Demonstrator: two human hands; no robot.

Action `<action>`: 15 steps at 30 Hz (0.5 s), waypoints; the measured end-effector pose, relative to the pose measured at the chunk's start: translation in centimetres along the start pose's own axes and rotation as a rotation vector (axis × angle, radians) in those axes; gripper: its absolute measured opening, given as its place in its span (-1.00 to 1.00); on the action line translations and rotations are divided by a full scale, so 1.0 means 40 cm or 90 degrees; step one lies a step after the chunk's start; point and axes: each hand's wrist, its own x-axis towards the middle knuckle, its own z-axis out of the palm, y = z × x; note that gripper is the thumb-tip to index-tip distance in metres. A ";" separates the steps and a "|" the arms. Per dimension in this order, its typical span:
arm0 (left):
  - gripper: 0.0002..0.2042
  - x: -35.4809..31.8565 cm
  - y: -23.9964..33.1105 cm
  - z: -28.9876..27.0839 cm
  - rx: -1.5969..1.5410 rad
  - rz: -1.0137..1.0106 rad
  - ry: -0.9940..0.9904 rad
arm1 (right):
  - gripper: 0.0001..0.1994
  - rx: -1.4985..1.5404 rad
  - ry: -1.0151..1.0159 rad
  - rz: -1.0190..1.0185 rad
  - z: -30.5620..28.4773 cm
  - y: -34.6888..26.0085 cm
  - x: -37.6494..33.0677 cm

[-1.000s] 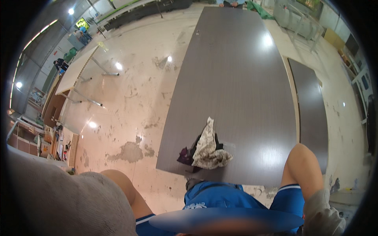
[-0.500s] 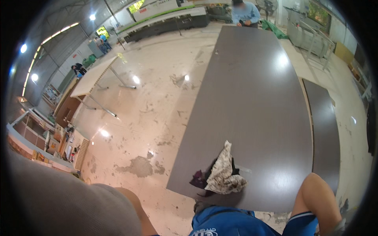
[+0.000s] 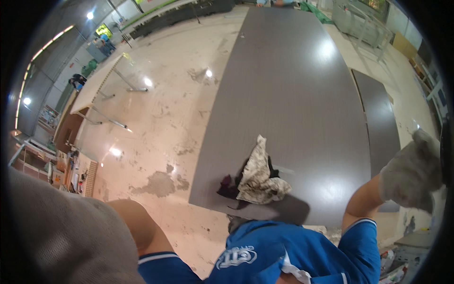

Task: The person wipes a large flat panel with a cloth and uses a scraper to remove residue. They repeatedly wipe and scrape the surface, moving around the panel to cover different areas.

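Observation:
My left hand (image 3: 71,236), in a grey knit glove, is raised very close at the lower left; its fingers are hidden. My right hand (image 3: 410,173), also gloved in grey, is lifted at the right with the elbow bent; its fingers are too unclear to read, and no held thing can be made out. A large dark grey-brown panel (image 3: 283,85) lies flat in front of me. On its near end sits a crumpled, stained whitish rag (image 3: 260,180), with a dark purple-black cloth (image 3: 228,187) partly under it. Neither hand touches the rag or cloth.
A narrower dark panel (image 3: 378,109) lies along the right side of the large one. To the left stands a pale-topped table (image 3: 97,85) with metal legs. Tools and boxes crowd a bench (image 3: 87,177) at far left. A co-worker (image 3: 274,4) is partly visible beyond the panel's far end.
My view has tilted downward, so the panel and rag sit higher and the co-worker is mostly cut off. My right gloved hand has come into clear view at the right.

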 end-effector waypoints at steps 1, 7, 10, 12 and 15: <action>-0.05 -0.004 0.004 -0.001 0.003 0.005 -0.002 | -0.36 -0.089 0.013 -0.020 -0.033 0.023 -0.006; -0.03 -0.041 0.020 0.007 0.016 -0.030 -0.004 | -0.26 -1.133 -0.035 -0.069 -0.126 0.105 -0.063; -0.02 -0.048 0.022 0.008 0.024 -0.043 -0.013 | -0.25 -1.090 -0.051 -0.074 -0.135 0.088 -0.044; -0.02 -0.059 0.026 0.011 0.023 -0.036 -0.014 | -0.28 -1.039 -0.064 -0.105 -0.143 0.078 -0.035; -0.01 -0.075 0.027 0.022 0.013 -0.064 -0.028 | -0.35 -1.054 -0.003 -0.066 -0.158 0.086 -0.042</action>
